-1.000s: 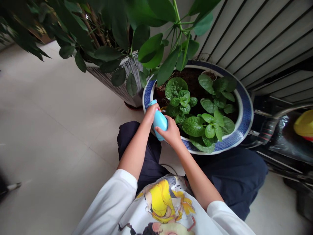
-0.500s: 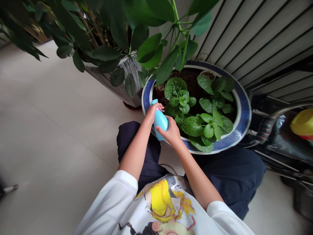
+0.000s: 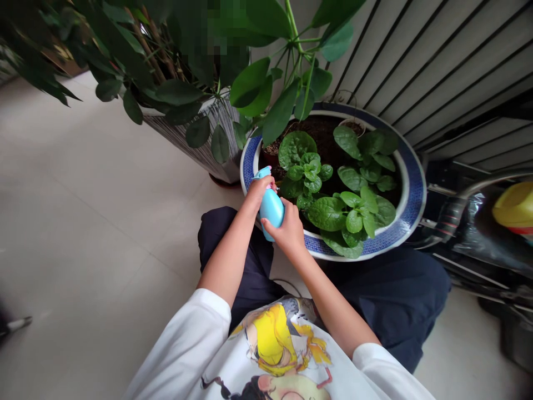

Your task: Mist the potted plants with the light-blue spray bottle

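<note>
- One blue spray bottle (image 3: 272, 206), held between both hands over the near-left rim of the basin, body tilted.
- Left hand (image 3: 259, 189): wrapped round the neck, just under the spray head (image 3: 262, 173); fingers curled where the trigger should be, trigger mostly hidden.
- Right hand (image 3: 290, 225): closed on the lower body, thumb across the near side, steadying it.
- Step in hand, my read: misting the leaves, around a trigger squeeze. No spray visible, so can't confirm flow.
- Next move likely calls for a full squeeze and release by the left hand, right hand keeping the body still, nozzle on the foliage.
- Vs half a second ago: left fingers were stretched out, pink trigger showing; now they're curled in. Right hand sits slightly further left with the bottle's lower end.
- Nearest plant (image 3: 310, 166): just right of and beyond the hands, in the blue-and-white basin (image 3: 414, 189).
- Front plant (image 3: 353, 219): further right of the right hand, same basin.
- Grey pot (image 3: 229, 169): beyond and left of the left hand, on the floor.
</note>
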Motion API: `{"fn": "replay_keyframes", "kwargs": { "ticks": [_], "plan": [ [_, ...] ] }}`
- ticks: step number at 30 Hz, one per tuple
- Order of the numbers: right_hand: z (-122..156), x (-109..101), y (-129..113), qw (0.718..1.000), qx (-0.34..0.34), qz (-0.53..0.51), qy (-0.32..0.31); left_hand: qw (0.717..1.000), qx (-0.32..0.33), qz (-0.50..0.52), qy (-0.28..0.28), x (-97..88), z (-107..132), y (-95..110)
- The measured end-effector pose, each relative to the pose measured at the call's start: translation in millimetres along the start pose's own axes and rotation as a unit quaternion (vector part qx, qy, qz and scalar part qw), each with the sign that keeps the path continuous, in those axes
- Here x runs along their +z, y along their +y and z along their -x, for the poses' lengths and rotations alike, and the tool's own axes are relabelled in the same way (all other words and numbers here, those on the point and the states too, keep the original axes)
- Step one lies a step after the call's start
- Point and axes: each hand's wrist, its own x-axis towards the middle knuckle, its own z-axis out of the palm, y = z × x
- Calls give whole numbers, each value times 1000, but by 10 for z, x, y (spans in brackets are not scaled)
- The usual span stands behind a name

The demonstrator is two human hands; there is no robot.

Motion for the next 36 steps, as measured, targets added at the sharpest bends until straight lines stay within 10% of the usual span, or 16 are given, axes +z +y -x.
{"fn": "replay_keyframes", "kwargs": {
  "ticks": [5,36],
  "plan": [
    [95,39,-43,999,28,2,44,995,31,4,-95,74,13,-18],
    [43,42,53,998,17,-3,55,999,22,-9,-46,100,-17,-25]
  ]
}}
